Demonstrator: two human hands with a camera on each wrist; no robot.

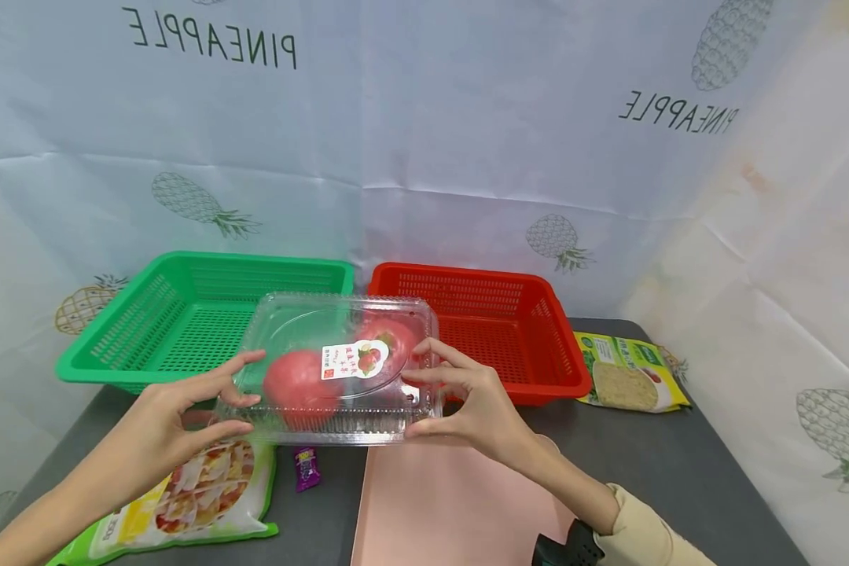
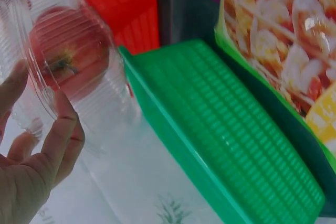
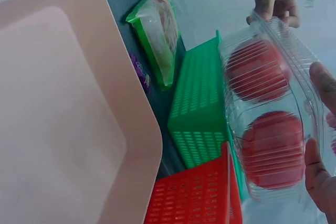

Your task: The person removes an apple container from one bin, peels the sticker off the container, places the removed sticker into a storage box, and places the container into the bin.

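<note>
Gripping one clear, ridged plastic box, the left hand and right hand pinch its opposite ends between thumbs and part-curled fingers. Two smooth, round red fruits lie inside. The box is above the dark worktop, near one green basket and one red basket, both latticed plastic, two glossy bags, one purple packet and one pink tray.

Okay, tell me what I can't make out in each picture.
Head view: part of the red plastic basket, behind the right hand.
Head view: near end of the pink rectangular tray, cut by bottom edge.
Left wrist view: part of the clear plastic fruit box, past the left edge.
Right wrist view: print on the purple plastic wrapper, blurred.
</note>
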